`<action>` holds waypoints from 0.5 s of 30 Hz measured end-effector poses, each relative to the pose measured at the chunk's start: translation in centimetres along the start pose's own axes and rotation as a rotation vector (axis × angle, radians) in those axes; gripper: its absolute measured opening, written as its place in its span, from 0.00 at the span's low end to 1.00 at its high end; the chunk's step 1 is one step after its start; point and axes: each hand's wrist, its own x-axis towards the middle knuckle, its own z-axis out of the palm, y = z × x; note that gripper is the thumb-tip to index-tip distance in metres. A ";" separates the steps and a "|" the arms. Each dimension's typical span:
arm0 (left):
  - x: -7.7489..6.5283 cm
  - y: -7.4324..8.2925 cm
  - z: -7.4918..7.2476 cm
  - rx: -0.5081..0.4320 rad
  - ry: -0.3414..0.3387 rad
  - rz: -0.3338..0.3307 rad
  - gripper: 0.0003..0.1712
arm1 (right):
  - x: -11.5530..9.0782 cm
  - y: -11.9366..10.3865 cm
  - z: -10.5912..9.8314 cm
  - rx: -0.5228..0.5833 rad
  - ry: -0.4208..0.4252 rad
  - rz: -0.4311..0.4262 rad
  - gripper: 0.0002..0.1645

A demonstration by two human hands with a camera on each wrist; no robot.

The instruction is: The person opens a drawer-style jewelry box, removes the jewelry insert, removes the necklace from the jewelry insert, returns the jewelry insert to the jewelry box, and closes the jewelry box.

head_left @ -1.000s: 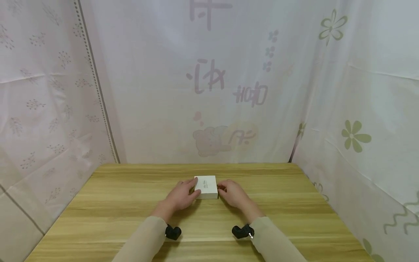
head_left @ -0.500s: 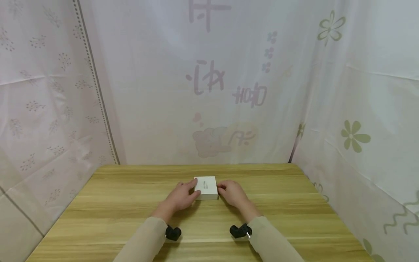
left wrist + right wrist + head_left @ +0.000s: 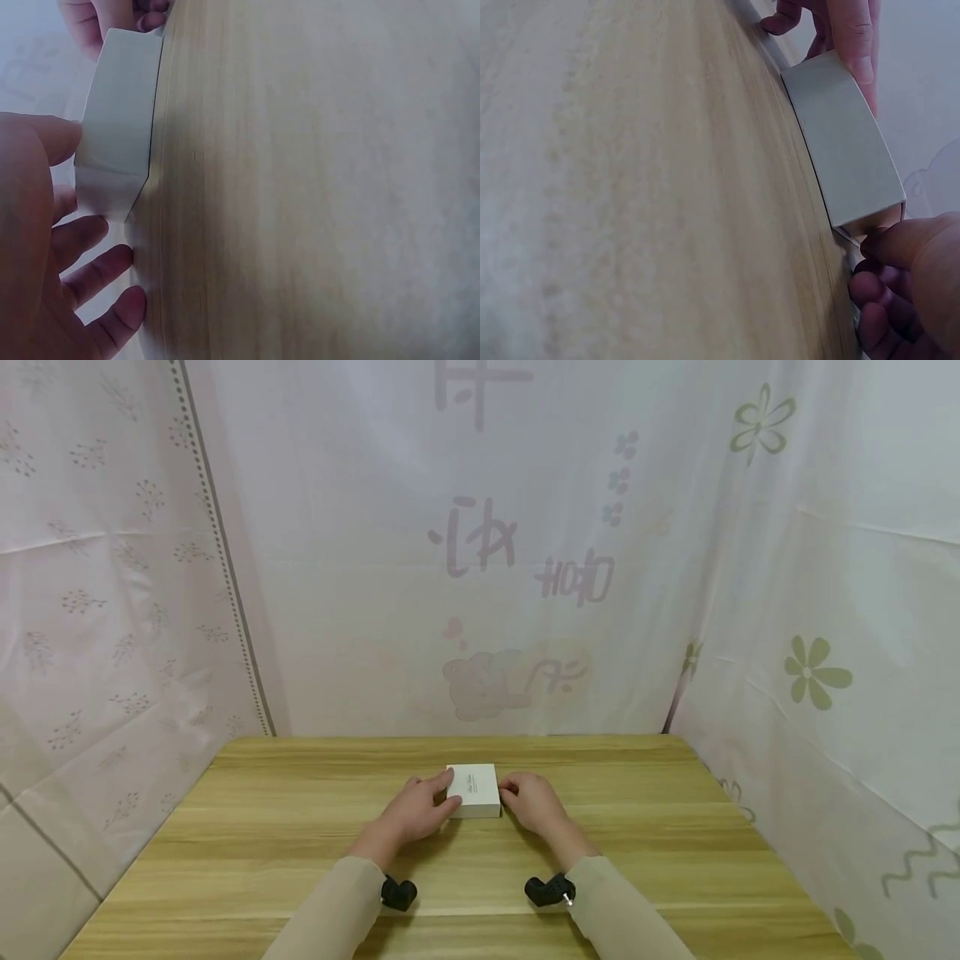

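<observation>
table (image 3: 472, 881) under box (image 3: 477, 791): l hand (image 3: 417, 808), gripping its l end, shd brace it; r hand (image 3: 533, 802), curled at its r end w/ hold unclear, shd go gently.

"where is the box (image 3: 476, 787) sitting?"

"it's lying on the table (image 3: 472, 877), toward the far edge, between the left hand (image 3: 417, 807) and the right hand (image 3: 536, 801)."

"how are those hands lying around it?"

"the left is resting along its left side, with the thumb and a finger touching the top. the right is sitting at its right end."

"what is lying nearer the person?"

"the left sleeve (image 3: 327, 906) and right sleeve (image 3: 632, 910) are lying over the table, and a wrist camera (image 3: 400, 894) is jutting inward from each."

"and beyond?"

"the back cloth (image 3: 352, 568) is hanging behind the table, the side cloths (image 3: 847, 560) along its left and right."
</observation>
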 end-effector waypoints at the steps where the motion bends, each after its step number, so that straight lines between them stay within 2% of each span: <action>1: 0.0 0.0 0.0 0.002 0.001 0.001 0.38 | 0.0 0.0 0.0 -0.001 0.001 -0.003 0.06; 15: -0.1 -0.1 -0.1 -0.007 0.001 0.005 0.39 | 0.2 0.2 0.3 -0.001 0.001 0.019 0.06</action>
